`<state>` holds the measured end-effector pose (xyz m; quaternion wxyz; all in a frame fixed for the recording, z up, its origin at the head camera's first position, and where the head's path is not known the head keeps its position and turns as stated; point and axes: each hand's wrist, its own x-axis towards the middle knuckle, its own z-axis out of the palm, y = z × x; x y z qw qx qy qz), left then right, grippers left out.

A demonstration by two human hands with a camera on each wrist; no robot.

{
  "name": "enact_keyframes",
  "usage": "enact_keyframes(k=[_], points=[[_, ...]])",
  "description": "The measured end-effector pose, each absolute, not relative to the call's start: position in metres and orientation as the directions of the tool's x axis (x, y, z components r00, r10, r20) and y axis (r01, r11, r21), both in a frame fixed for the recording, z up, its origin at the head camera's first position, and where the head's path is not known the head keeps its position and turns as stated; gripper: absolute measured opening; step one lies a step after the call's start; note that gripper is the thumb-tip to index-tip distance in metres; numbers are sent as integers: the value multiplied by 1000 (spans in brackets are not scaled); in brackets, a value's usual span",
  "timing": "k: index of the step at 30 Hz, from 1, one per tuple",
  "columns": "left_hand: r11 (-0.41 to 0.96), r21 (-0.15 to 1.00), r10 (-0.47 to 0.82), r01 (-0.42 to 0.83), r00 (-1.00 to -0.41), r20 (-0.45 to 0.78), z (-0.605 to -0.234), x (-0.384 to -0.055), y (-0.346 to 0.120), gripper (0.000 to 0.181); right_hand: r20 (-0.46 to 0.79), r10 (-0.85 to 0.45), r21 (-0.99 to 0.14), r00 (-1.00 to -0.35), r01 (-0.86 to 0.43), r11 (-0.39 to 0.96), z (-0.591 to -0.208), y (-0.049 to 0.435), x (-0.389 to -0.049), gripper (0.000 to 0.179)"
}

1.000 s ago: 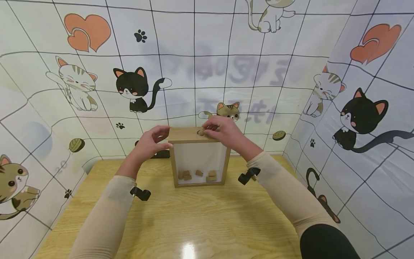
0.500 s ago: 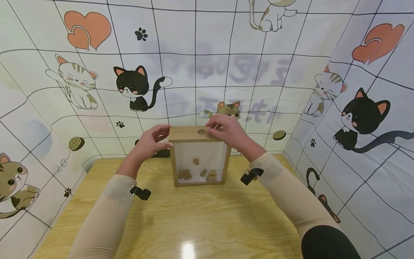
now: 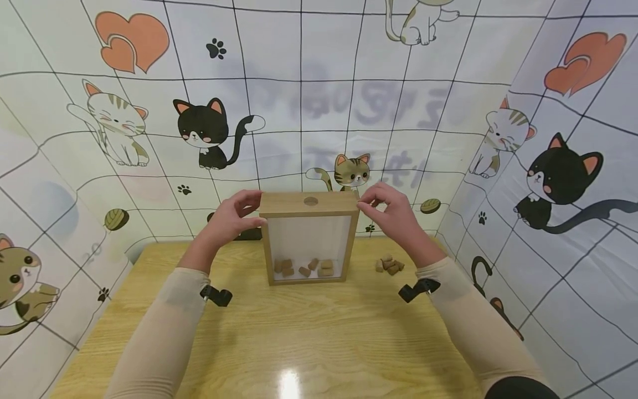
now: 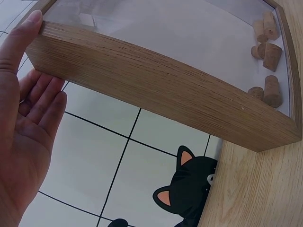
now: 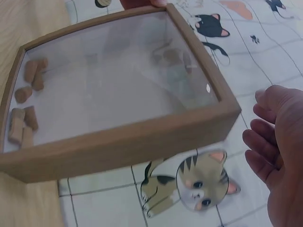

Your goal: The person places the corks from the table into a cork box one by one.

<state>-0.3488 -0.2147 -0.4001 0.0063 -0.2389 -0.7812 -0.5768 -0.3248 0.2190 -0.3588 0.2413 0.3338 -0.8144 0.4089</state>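
Upright on the table stands a wooden shadow box (image 3: 309, 206) with a clear front and a round hole (image 3: 311, 201) in its top. Several corks (image 4: 271, 91) lie at the bottom inside it. My left hand (image 3: 230, 219) holds the box at its upper left corner, thumb at the front edge and fingers toward the back. My right hand (image 3: 394, 213) is just off the upper right corner, its fingers loosely bent with nothing between them; the right wrist view shows a gap between hand and box. Right of the box lies a small pile of corks (image 3: 390, 265).
The wood-grain table (image 3: 299, 332) reaches back to a wall cloth (image 3: 279, 105) printed with cats and grid lines. A second cloth panel (image 3: 563, 166) closes off the right side. Black camera mounts (image 3: 217, 295) sit on both wrists.
A cork that was at the hole has left my right hand and dropped down inside the box to the bottom. My right hand has moved right, off the top, uncovering the hole and the cork pile.
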Motion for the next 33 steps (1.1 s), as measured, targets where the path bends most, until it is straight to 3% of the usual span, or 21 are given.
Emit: enact_keyframes(k=[7, 17, 33], points=[[222, 901, 358, 374, -890, 281, -401, -349, -217, 74, 600, -249, -573, -761, -625, 530, -384, 254, -315, 5], [213, 897, 361, 386, -885, 295, -403, -352, -215, 73, 410, -238, -580, -881, -453, 677, -438, 299, -306, 9], [215, 899, 364, 381, -886, 288, -402, -351, -215, 74, 259, -218, -583, -941, -332, 741, -502, 330, -309, 19]])
